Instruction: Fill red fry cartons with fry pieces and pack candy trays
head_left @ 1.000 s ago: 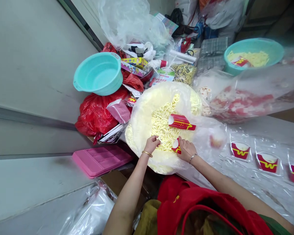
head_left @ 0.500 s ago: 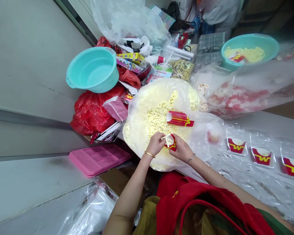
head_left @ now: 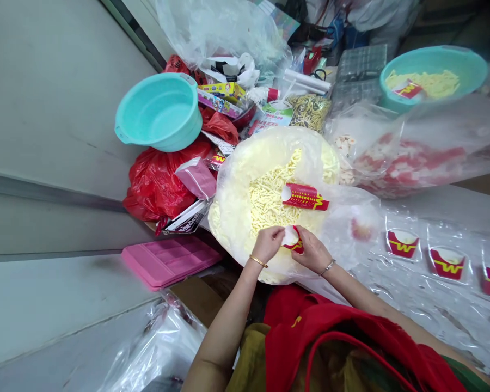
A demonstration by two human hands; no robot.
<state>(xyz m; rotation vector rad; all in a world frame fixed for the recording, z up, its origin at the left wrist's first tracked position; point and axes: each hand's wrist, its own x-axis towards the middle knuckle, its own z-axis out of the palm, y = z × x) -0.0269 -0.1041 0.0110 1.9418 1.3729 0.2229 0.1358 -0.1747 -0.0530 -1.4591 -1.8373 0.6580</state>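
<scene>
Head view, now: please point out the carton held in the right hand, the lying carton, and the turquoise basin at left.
Held carton [head_left: 297, 244]: head view, on its red outer wall.
Lying carton [head_left: 306, 197]: head view, middle of its red side.
Turquoise basin [head_left: 159, 115]: head view, its inside surface.

Cool, even light; glare streaks the plastic [head_left: 169, 343] at lower left; the upper right corner is dim and blurred, perhaps out of focus.

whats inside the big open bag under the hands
Pale yellow sticks, with one red carton lying over them. The left hand, right hand and held carton hide some; anything deeper is covered.
</scene>
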